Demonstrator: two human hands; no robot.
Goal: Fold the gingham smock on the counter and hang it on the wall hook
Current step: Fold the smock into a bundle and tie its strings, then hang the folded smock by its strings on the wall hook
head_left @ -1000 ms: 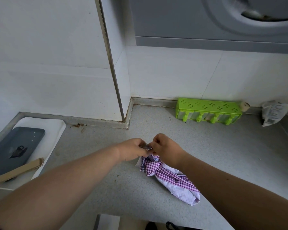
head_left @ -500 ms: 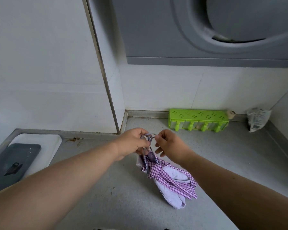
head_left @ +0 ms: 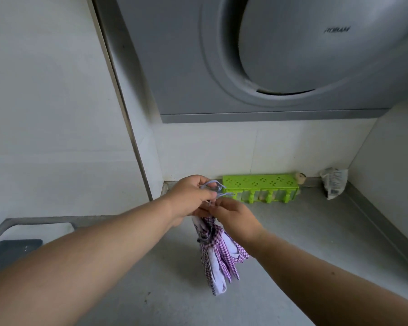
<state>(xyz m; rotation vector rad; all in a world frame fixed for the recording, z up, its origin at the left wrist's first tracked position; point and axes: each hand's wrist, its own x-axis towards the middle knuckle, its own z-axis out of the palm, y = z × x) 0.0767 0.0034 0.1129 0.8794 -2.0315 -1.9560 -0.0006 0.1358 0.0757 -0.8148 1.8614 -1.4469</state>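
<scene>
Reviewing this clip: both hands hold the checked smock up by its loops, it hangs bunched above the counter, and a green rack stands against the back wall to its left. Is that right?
Not quite. In the head view the green rack stands to the right of the smock, not its left. The rest holds: the left hand and right hand hold it by its loops, bunched above the counter.

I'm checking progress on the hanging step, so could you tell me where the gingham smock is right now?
In the head view the gingham smock hangs bunched at centre, above the counter, held by the left hand and right hand, before the green rack.
</scene>
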